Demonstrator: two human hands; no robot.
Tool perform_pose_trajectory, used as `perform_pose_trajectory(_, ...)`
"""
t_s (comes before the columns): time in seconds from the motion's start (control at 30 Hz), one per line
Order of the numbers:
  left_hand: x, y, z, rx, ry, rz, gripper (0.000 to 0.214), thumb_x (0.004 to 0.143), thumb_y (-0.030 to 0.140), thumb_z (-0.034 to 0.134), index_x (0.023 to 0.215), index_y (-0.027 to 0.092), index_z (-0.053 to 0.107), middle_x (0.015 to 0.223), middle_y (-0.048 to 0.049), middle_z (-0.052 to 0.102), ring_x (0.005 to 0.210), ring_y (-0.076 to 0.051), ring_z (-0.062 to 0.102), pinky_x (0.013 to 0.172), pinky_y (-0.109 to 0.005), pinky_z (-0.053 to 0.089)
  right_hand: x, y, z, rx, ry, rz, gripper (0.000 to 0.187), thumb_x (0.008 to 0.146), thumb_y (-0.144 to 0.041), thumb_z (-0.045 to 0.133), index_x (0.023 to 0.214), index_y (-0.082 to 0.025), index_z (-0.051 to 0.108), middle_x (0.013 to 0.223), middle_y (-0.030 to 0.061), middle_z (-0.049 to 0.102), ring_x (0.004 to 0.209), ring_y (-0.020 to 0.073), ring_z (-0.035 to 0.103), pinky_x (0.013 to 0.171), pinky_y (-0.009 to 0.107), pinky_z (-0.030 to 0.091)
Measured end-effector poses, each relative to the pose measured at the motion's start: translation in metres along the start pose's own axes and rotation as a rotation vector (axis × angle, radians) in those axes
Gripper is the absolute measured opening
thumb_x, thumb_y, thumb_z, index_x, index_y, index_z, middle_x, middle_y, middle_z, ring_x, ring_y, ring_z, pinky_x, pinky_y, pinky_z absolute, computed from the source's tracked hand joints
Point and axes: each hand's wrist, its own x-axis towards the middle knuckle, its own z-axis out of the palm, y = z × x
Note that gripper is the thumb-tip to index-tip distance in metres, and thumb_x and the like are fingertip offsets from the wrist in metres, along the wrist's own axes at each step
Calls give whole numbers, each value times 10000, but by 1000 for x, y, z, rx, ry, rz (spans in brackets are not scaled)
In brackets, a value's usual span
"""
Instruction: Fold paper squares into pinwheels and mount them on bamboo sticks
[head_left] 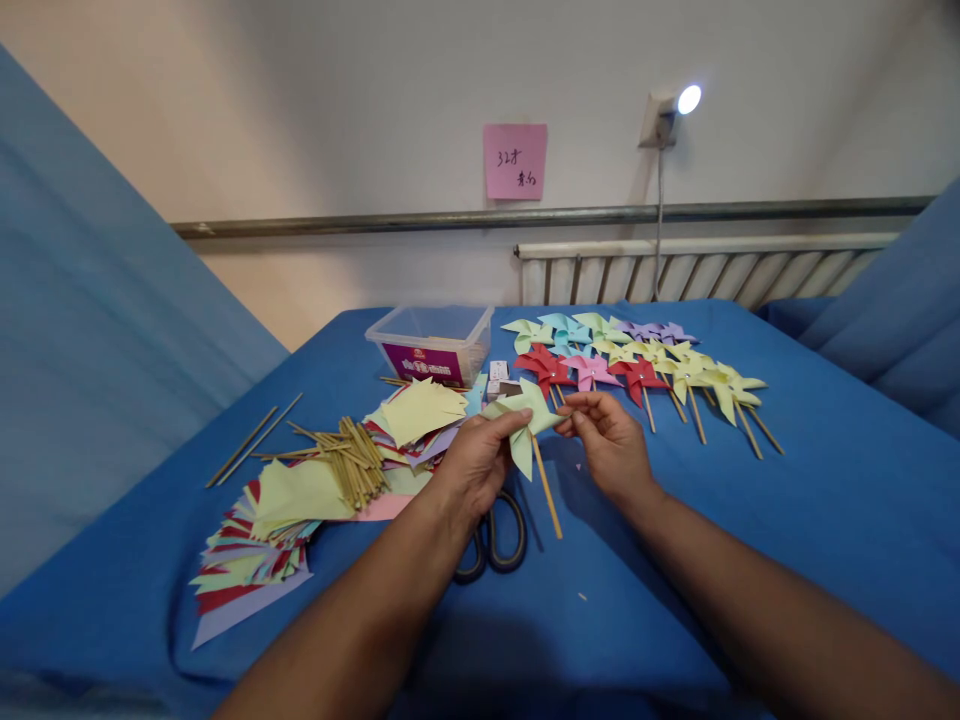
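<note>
A pale green paper pinwheel (523,450) on a wooden stick (548,492) is held above the table in front of me. My left hand (481,455) is closed on it, thumb over the paper near the middle. With thumb and fingers pinched, my right hand (606,440) grips the tip of the pinwheel's right blade. Below my left hand lies a pair of scissors (507,545); only the dark handles show. Finished-looking pinwheels in red (546,368), pink (590,372), yellow (686,373) and other colours lie in rows beyond my right hand.
Left of my hands are a heap of sticks (352,462), stacks of coloured paper (251,555) and two separate sticks (251,445). A clear plastic box (435,340) and small boxes (499,378) stand behind. The blue-covered table (750,560) meets a wall with a radiator (705,268).
</note>
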Motion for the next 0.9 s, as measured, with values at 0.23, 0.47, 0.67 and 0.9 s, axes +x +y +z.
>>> perform_pose_trajectory(0.23,1,-4,-3,112,-69,-10,261,593,271,817,828,188,737,803,-74,732,742,-217,654,753,-345,502,3,-7,-6,187,-133,374,478,765,-644,617,805,-172,678,785,61,681,687,161,611,604,278,463)
perform_pose_trajectory(0.47,2,-8,-6,188,-91,3,365,539,283,863,845,123,745,792,-74,727,673,-174,640,703,-290,483,-5,-4,-1,255,-309,384,324,643,-407,830,831,-177,700,744,10,686,616,118,576,582,241,439)
perform_pose_trajectory(0.67,0,-5,-4,177,-128,-4,324,599,285,835,858,112,746,785,-83,720,707,-171,639,718,-279,483,-2,-4,-3,270,-282,423,246,693,-376,799,801,-176,705,697,3,669,590,101,553,532,219,396)
perform_pose_trajectory(0.9,-2,-3,-1,169,-150,19,372,579,202,828,931,124,737,839,-70,730,768,-171,651,784,-280,485,-1,-7,-6,322,-286,486,229,708,-366,788,793,-171,702,687,3,660,569,93,540,512,206,412)
